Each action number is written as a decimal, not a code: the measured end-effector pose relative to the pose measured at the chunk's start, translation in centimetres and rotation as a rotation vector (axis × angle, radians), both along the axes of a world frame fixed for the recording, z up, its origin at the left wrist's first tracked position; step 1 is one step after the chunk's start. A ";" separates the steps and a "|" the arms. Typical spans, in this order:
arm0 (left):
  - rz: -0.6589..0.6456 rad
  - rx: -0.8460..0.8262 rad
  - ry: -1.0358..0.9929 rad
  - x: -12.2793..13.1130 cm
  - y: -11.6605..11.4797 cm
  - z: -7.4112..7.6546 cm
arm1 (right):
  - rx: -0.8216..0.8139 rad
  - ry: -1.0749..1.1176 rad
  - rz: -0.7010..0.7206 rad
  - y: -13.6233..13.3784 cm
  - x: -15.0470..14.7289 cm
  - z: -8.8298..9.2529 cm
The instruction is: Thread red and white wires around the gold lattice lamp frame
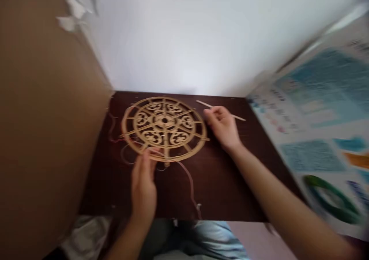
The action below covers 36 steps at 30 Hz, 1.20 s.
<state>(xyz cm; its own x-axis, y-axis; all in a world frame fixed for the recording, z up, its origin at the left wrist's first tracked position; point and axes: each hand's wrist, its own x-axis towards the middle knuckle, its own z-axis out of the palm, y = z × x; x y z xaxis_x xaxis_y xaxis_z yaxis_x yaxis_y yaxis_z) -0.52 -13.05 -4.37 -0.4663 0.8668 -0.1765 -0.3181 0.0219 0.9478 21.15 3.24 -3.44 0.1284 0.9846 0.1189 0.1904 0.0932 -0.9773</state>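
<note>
A round openwork wooden wheel (187,151) with spokes and cut-out patterns spans the middle of the dark table. My left hand (144,189) is at its near-left rim, fingers bent over the edge and closed on it. A pinkish cord (190,179) runs from beside those fingers across the wheel's front edge and down to the table's near edge. Right of the wheel, my right hand (224,129) has its fingers curled closed. It covers the middle of a thin pale stick (238,117); blur hides whether the fingers grip it.
Reddish thread (112,140) and thin loops lie left of the wheel on the dark tabletop (225,191). A brown panel (49,118) rises at the left, a white wall (184,41) behind. On the right are a printed sheet (311,137) and a green ring-shaped roll (314,189).
</note>
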 end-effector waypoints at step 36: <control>-0.099 0.018 -0.049 -0.9 -1.7 1.4 | -0.053 -0.236 0.008 -0.8 -1.8 1.4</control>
<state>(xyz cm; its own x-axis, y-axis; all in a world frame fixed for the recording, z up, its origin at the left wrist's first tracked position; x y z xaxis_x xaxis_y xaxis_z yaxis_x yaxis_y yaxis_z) -1.45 -14.77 -2.99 -0.3699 0.9113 -0.1806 -0.3609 0.0382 0.9318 19.30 2.44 -2.08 0.0956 0.9911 0.0925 0.4135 0.0450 -0.9094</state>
